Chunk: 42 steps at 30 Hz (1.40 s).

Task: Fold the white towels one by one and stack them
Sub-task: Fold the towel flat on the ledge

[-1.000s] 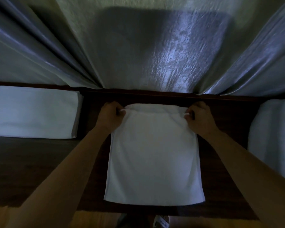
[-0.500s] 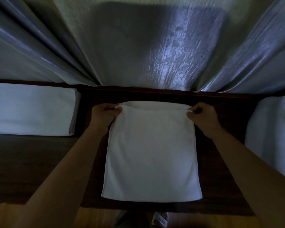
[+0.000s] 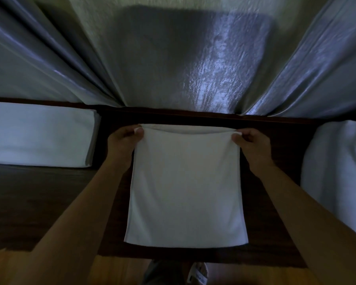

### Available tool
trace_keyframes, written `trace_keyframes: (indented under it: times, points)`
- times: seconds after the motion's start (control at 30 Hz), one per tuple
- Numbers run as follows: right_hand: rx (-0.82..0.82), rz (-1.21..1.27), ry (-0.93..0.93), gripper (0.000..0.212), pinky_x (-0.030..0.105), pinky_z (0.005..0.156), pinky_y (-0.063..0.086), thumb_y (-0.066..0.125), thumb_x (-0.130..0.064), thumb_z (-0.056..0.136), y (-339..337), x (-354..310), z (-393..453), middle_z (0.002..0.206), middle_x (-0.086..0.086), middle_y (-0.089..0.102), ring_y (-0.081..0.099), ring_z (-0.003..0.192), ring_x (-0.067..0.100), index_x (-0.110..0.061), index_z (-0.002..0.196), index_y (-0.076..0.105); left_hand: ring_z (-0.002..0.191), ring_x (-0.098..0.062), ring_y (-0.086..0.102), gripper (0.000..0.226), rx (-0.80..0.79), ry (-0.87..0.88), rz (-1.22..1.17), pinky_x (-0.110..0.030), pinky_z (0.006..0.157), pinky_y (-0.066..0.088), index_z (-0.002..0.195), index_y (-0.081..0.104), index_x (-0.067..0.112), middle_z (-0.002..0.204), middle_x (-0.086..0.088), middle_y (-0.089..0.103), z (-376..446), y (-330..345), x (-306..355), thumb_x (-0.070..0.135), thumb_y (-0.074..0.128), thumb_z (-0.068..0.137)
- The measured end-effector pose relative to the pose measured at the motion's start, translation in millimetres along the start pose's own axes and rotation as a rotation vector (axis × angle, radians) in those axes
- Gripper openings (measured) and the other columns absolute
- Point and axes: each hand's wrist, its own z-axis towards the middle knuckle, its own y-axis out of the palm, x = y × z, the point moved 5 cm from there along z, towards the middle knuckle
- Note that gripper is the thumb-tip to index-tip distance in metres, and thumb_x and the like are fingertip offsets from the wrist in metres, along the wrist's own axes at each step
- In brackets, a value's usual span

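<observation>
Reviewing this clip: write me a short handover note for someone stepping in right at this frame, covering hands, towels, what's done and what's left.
Left hand: pinching the far left corner of the middle towel.
Right hand: pinching its far right corner.
Middle towel: lies flat on the dark table, far edge just lifted; looks partly folded.
Folded stack: neat, on the table to the left.
Unfolded pile: rumpled white towels at the right.
Done: the towels already in the stack.
Left: probably bring the far edge toward you to finish this fold, move it onto the stack, then work through the pile.
</observation>
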Motion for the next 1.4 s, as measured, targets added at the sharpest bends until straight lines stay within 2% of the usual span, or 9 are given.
trace_keyframes:
  times: [0.13, 0.33, 0.43, 0.63, 0.8, 0.97, 1.1, 1.27, 1.4]
  points:
    - [0.002, 0.15, 0.02, 0.02, 0.016, 0.067, 0.053, 0.077, -0.003, 0.086, -8, -5, -10, 0.075, -0.008, 0.071, 0.064, 0.069, -0.001, -0.021, 0.08, 0.069, 0.09, -0.015, 0.067, 0.008, -0.035, 0.004, -0.152, -0.034, 0.09, 0.054, 0.099, 0.07, 0.008, 0.095, -0.002, 0.071, -10, -8, 1, 0.003, 0.069, 0.093]
    - [-0.061, 0.218, -0.079, 0.016, 0.016, 0.067, 0.054, 0.078, -0.005, 0.086, -27, -39, -31, 0.076, -0.007, 0.075, 0.068, 0.073, 0.003, -0.02, 0.085, 0.073, 0.09, -0.014, 0.063, 0.014, -0.102, 0.205, -0.086, -0.037, 0.091, 0.051, 0.092, 0.066, 0.016, 0.09, 0.003, 0.069, -45, -26, 30, 0.002, 0.066, 0.094]
    - [-0.079, 0.23, -0.147, 0.017, 0.02, 0.068, 0.054, 0.077, -0.003, 0.085, -39, -63, -45, 0.074, -0.006, 0.072, 0.065, 0.071, 0.007, -0.019, 0.09, 0.072, 0.094, -0.017, 0.064, 0.016, -0.132, 0.298, -0.043, -0.039, 0.09, 0.054, 0.103, 0.066, 0.021, 0.093, 0.003, 0.068, -68, -35, 51, 0.008, 0.067, 0.094]
    - [-0.126, 0.25, -0.251, 0.032, 0.016, 0.076, 0.056, 0.077, 0.001, 0.084, -70, -116, -77, 0.077, -0.01, 0.075, 0.07, 0.079, 0.003, -0.017, 0.111, 0.073, 0.089, -0.004, 0.07, 0.022, -0.094, 0.495, 0.071, -0.02, 0.073, 0.06, 0.119, 0.067, 0.014, 0.094, 0.014, 0.075, -121, -51, 101, 0.014, 0.064, 0.097]
    - [-0.138, 0.196, -0.371, 0.015, 0.011, 0.054, 0.046, 0.075, -0.008, 0.089, -96, -160, -104, 0.07, 0.006, 0.061, 0.056, 0.055, 0.0, -0.022, 0.094, 0.076, 0.072, -0.003, 0.06, 0.016, -0.045, 0.713, 0.117, -0.018, 0.063, 0.053, 0.11, 0.064, 0.015, 0.08, 0.016, 0.067, -164, -57, 142, 0.007, 0.065, 0.096]
    - [-0.17, 0.211, -0.428, 0.017, 0.021, 0.042, 0.04, 0.07, -0.003, 0.092, -116, -201, -128, 0.062, 0.009, 0.062, 0.054, 0.049, 0.017, -0.019, 0.093, 0.074, 0.08, 0.003, 0.064, 0.038, -0.05, 0.895, 0.265, -0.011, 0.069, 0.048, 0.101, 0.072, 0.047, 0.093, 0.022, 0.071, -207, -61, 183, 0.01, 0.067, 0.095]
    - [-0.17, 0.229, -0.447, 0.012, 0.022, 0.044, 0.047, 0.067, 0.0, 0.094, -131, -230, -142, 0.063, 0.009, 0.068, 0.061, 0.051, 0.014, -0.005, 0.104, 0.071, 0.081, -0.001, 0.067, 0.044, -0.04, 0.946, 0.33, -0.025, 0.072, 0.055, 0.091, 0.071, 0.054, 0.092, 0.015, 0.072, -227, -67, 211, 0.01, 0.072, 0.092]
    - [-0.184, 0.219, -0.474, 0.019, 0.018, 0.049, 0.051, 0.067, -0.003, 0.094, -145, -255, -148, 0.068, 0.01, 0.073, 0.064, 0.051, 0.009, -0.002, 0.112, 0.07, 0.081, -0.027, 0.073, 0.032, -0.085, 0.925, 0.254, -0.052, 0.071, 0.062, 0.085, 0.076, 0.042, 0.088, -0.005, 0.074, -246, -77, 235, 0.01, 0.078, 0.087]
    - [-0.187, 0.192, -0.49, 0.018, 0.02, 0.05, 0.053, 0.07, -0.006, 0.092, -150, -268, -151, 0.072, 0.011, 0.075, 0.067, 0.054, 0.011, -0.006, 0.11, 0.072, 0.079, -0.034, 0.074, 0.017, -0.098, 0.887, 0.209, -0.058, 0.069, 0.061, 0.083, 0.074, 0.025, 0.088, -0.018, 0.072, -255, -84, 247, 0.008, 0.078, 0.084]
